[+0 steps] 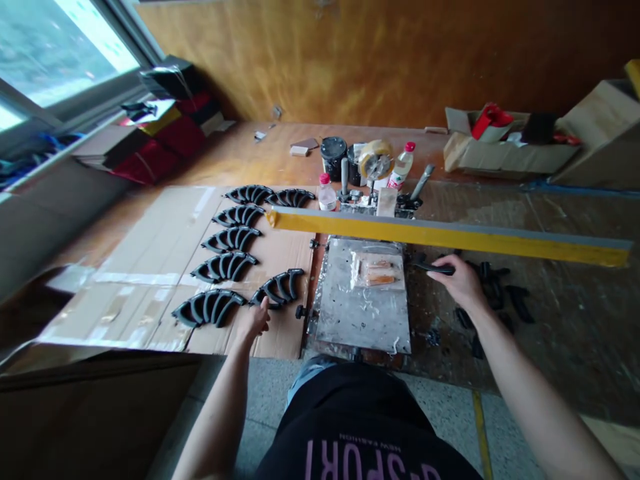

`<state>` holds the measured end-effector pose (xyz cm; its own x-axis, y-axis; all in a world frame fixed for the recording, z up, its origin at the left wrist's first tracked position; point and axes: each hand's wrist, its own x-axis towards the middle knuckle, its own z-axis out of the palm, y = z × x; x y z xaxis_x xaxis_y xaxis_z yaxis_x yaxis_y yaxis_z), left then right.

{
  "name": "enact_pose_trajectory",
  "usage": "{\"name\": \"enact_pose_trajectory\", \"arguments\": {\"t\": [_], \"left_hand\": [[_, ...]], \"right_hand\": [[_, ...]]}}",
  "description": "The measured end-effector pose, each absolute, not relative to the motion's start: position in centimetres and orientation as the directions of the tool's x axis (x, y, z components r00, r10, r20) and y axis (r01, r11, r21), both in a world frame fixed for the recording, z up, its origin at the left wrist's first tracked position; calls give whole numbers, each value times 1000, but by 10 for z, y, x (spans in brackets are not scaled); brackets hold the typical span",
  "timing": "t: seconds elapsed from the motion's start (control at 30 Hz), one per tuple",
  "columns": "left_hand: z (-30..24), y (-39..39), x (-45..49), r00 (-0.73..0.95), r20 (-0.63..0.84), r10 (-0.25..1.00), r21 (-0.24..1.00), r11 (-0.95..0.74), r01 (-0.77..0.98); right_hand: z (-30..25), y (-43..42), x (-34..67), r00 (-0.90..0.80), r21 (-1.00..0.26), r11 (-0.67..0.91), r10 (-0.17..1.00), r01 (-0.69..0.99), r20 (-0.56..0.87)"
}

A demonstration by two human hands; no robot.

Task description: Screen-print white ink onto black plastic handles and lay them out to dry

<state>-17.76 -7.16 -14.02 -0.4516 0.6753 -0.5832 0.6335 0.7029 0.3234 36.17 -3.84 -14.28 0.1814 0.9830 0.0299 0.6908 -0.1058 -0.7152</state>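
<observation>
My left hand (256, 321) is at the near end of a short row of curved black handle-like pieces (283, 285) on the cardboard (270, 337). Its fingers are loosely bent and apart, and I see nothing held in them; whether they touch the nearest piece is unclear. On the right, my right hand (463, 285) pinches one black curved handle-like piece (441, 269) above the table, right of the metal plate. Below and beyond that hand lie several loose black pieces (520, 303). More fanned rows of such pieces (210, 308) rest on the cardboard at left.
A printing jig with a metal plate (363, 317) stands centrally, a small clear-wrapped block (379, 272) on it. A long yellow-grey bar (450, 237) crosses above. Behind are red-capped bottles (327, 195), a black tub (333, 157) and a tape roll (376, 160). An open carton (515, 157) sits back right.
</observation>
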Motion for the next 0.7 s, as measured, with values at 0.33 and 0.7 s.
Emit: {"name": "enact_pose_trajectory", "arguments": {"t": [0.33,0.7], "left_hand": [[-29,12,-65,-131,-165,977,858,208,469],[19,10,20,-39,8,999,998,-6,63]], "right_hand": [[-153,-20,247,-332,-543,412,911,731,244],[-152,-35,212,-514,-417,517,848,748,129]]}}
